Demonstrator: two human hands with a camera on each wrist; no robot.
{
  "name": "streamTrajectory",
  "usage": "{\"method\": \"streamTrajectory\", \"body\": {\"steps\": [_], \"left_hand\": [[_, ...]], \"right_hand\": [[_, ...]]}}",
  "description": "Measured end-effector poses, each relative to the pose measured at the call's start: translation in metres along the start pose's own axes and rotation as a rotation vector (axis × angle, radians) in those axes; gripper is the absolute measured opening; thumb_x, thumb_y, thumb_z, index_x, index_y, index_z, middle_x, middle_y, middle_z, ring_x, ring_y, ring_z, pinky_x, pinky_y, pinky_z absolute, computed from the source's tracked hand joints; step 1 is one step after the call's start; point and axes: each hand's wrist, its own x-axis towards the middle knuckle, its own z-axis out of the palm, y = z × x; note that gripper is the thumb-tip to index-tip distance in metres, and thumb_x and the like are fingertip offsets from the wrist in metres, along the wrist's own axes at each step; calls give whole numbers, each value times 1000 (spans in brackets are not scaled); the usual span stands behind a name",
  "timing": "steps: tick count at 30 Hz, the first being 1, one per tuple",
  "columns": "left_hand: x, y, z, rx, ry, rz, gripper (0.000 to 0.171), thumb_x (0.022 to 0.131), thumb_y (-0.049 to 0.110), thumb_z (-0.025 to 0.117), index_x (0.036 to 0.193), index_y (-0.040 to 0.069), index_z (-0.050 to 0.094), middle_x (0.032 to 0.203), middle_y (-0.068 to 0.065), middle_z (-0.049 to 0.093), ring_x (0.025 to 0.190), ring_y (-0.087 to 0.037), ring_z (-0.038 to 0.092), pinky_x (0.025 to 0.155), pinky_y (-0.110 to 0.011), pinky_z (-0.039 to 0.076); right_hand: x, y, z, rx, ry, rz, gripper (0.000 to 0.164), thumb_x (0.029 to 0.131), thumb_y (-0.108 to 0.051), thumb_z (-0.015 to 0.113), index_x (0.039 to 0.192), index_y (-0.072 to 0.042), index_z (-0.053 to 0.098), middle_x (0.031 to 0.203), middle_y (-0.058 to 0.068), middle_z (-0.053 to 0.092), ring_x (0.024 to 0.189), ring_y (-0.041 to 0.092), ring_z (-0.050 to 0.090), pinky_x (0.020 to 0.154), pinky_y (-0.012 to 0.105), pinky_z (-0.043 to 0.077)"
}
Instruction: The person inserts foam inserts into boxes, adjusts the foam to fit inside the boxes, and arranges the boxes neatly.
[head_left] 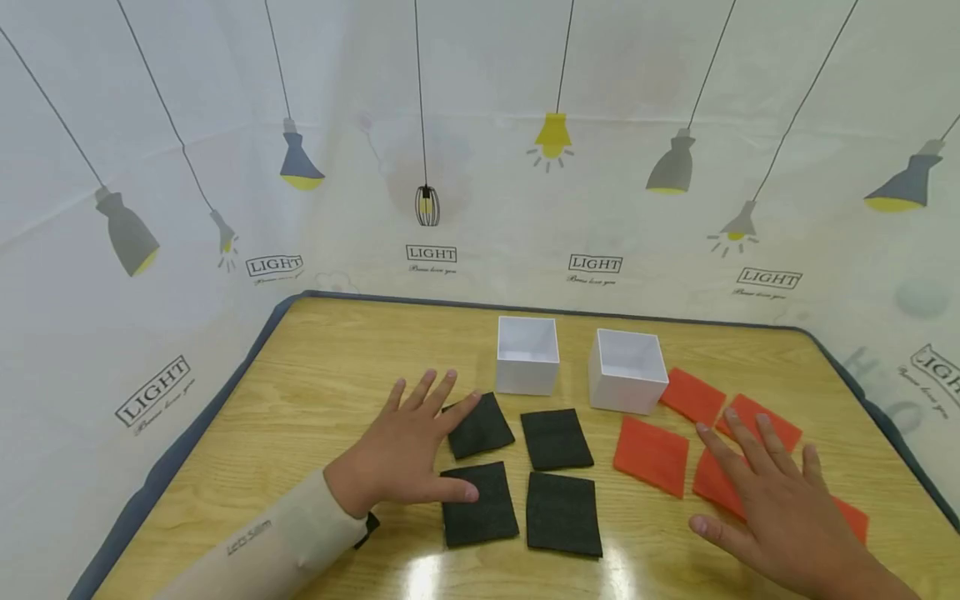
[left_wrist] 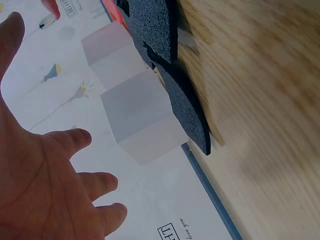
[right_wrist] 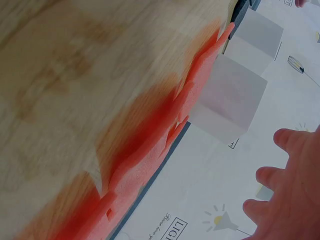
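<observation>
- Using the left white box (head_left: 527, 377) as landmark, the right white box (head_left: 626, 394) stands just to its right, with a gap between; both sit upright on the table (head_left: 360, 350), openings upward, likely to keep their insides reachable.
- Four black squares (head_left: 562, 514) lie in front of the landmark, on my side, in two rows of two; red squares (head_left: 651, 456) lie to its right, mostly past the right white box; I count five, some partly hidden; the colours are grouped separately, presumably so that each hand has its own.
- My left hand (head_left: 408, 454) is spread, palm down, in front and left of the landmark, over the black squares' edge; my right hand (head_left: 791, 508) is likewise spread, well to the landmark's right, over the red squares; both hover, holding nothing.
- Behind the landmark, the backdrop (head_left: 495, 183) repeats boxed "LIGHT" labels (head_left: 432, 254); the script line (head_left: 432, 270) beneath ends "love you", its first word unclear; my left sleeve (head_left: 277, 542), left of the landmark and nearer me, reads "LetsSlim".
</observation>
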Motion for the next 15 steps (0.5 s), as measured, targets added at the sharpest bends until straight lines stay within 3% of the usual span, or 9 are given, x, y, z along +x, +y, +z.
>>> {"method": "streamTrajectory", "body": {"steps": [7,15], "left_hand": [[1,-1,0,-1,1,-7,113,83,86,62,170,29,20,177,-16,9,163,-43,2,124,-73,4],[1,0,-1,-5,-11,-17,113,83,87,61,170,29,18,177,-14,6,163,-42,1,125,-71,4]], "right_hand": [[-1,2,0,-4,58,-33,106,90,-61,76,171,-22,19,178,12,1,162,46,-6,110,81,-17],[-1,0,1,-6,67,-34,109,88,-62,77,171,-23,18,178,12,1,162,44,-8,112,76,-20]]}}
